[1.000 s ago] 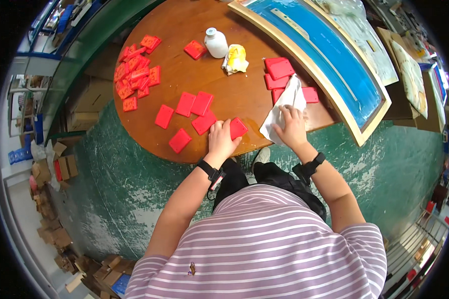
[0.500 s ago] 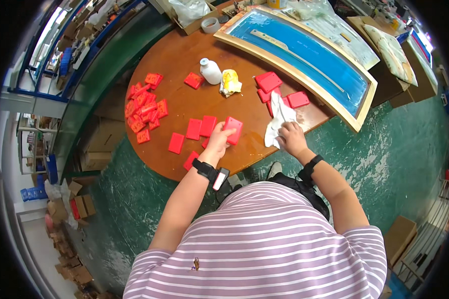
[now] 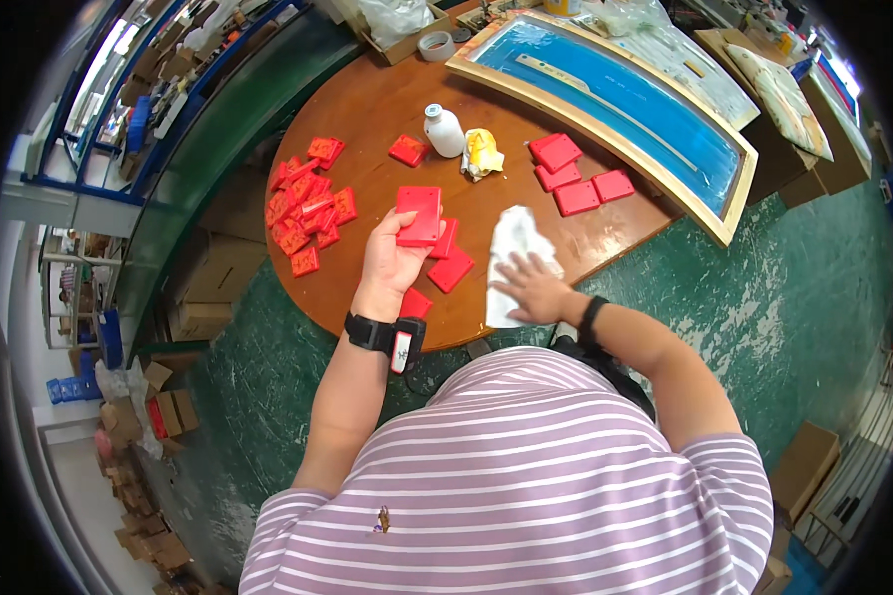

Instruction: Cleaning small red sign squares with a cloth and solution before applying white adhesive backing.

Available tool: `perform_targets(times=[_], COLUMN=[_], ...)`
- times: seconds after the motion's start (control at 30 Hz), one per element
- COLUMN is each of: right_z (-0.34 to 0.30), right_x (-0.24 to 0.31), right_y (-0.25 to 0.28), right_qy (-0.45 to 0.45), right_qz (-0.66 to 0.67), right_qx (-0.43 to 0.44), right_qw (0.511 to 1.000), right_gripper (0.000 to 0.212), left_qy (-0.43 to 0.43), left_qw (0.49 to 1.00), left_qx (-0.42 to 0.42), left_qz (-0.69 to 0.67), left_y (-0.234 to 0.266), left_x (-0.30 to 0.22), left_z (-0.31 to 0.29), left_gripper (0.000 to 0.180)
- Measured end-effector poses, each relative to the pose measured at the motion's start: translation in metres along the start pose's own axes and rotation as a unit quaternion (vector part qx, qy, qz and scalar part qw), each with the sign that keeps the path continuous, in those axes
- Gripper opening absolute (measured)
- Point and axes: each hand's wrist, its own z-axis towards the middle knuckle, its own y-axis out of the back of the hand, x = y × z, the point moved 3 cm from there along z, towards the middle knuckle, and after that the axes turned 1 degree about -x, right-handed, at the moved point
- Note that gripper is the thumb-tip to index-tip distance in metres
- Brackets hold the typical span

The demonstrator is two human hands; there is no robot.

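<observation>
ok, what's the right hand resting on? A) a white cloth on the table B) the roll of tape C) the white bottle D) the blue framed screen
A: the right hand lies flat on the white cloth spread on the round wooden table, while the left hand holds a red case.

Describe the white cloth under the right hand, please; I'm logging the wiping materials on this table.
The white cloth is a soft, crumpled rag, plain white, with no marks visible. It lies flat on the round brown wooden table near its front edge, stretched lengthwise away from the person. The right hand rests palm-down on its near part, fingers spread. A red rectangular piece lies just to its left; whether they touch cannot be told.
</observation>
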Motion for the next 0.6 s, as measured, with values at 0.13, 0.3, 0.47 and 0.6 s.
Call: perform_targets(times=[0.13, 0.3, 0.47, 0.6], right_z=[0.023, -0.02, -0.058, -0.048], right_x=[0.004, -0.05, -0.089, -0.111], right_y=[-0.015, -0.003, 0.0, 0.017], right_qy=[0.025, -0.175, -0.233, -0.406], right_qz=[-0.003, -0.041, -0.022, 0.254], right_qx=[-0.027, -0.057, -0.221, -0.297], right_qw=[0.999, 0.982, 0.947, 0.826], right_gripper=[0.067, 0.058, 0.03, 0.031], left_qy=[0.009, 0.007, 0.015, 0.014], left_qw=[1.0, 1.0, 0.996, 0.996], left_qx=[-0.012, 0.029, 0.072, 0.074], left_qz=[0.01, 0.005, -0.04, -0.046], left_y=[-0.002, -0.008, -0.022, -0.019], left_x=[-0.01, -0.017, -0.013, -0.01], left_z=[-0.014, -0.021, -0.027, -0.026], left_gripper=[0.04, 0.043, 0.041, 0.041])
